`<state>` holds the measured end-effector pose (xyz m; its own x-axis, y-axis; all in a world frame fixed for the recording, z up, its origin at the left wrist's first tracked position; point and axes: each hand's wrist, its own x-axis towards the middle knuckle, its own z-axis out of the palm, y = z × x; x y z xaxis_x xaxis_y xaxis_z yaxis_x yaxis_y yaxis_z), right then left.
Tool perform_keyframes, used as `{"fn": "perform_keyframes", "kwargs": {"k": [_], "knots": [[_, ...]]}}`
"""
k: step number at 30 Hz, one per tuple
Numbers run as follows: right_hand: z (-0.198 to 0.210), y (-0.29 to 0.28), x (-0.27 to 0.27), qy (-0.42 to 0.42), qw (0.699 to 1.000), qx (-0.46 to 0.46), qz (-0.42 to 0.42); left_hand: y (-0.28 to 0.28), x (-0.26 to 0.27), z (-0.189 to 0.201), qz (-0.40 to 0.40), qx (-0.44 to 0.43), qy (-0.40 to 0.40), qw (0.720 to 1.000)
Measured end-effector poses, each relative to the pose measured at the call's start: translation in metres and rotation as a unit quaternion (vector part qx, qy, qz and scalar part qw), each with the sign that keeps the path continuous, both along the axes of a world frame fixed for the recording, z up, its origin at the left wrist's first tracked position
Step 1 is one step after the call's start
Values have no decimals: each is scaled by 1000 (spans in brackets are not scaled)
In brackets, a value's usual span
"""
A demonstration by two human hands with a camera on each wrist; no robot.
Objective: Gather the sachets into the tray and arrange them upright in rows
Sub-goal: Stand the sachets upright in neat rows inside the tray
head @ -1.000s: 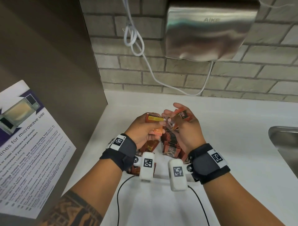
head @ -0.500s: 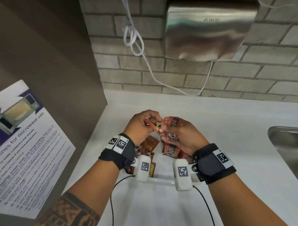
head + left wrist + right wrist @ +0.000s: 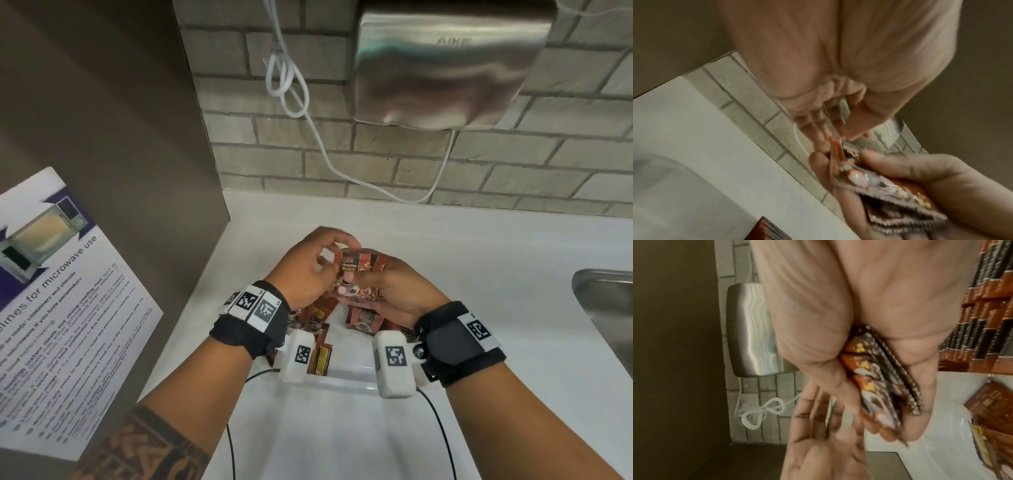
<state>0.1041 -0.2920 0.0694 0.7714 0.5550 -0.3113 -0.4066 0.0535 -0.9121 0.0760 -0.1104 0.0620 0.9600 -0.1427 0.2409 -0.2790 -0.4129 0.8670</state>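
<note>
nearest, white tray (image 3: 346, 378) on the table, part filled with upright rows. above it, right hand (image 3: 400, 291) clasping a bundle of sachets (image 3: 359, 274); left hand (image 3: 305, 270) fingers pinching its top corner. squaring the bundle; next, lowering it upright into a row.

Hand dryer (image 3: 445, 61), upper right: "AIKE". Poster (image 3: 61, 308), left edge: "microwave use". Held sachets (image 3: 358, 270), frame centre: "D2X", "BLACK".
</note>
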Motion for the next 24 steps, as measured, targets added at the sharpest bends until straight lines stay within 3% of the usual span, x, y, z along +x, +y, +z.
{"fn": "perform_keyframes", "kwargs": {"k": [2,6,10,15,17,19,21,23,24], "knots": [[0,3,4,33,999,11,-25,-1,-3,1,-53,35,-18,998],[4,18,-1,73,994,79,-29,-13,-3,-1,-143,54,34,988],[8,22,-1,70,994,80,-22,-11,0,-2,-120,59,-27,991],[2,12,8,-52,994,-82,-55,6,7,-6,-64,139,-60,986],[0,9,9,-90,989,-89,-72,8,7,-4,-48,134,-27,990],[-1,6,9,-95,990,-68,-84,6,8,-1,-7,42,44,998],[-1,5,8,-94,992,-46,-76,1,9,2,49,-131,135,981],[-1,8,5,-100,992,-19,-75,-3,9,2,31,-331,238,912],[-1,11,3,-110,990,-15,-81,-4,9,2,-10,-389,263,883]]}}
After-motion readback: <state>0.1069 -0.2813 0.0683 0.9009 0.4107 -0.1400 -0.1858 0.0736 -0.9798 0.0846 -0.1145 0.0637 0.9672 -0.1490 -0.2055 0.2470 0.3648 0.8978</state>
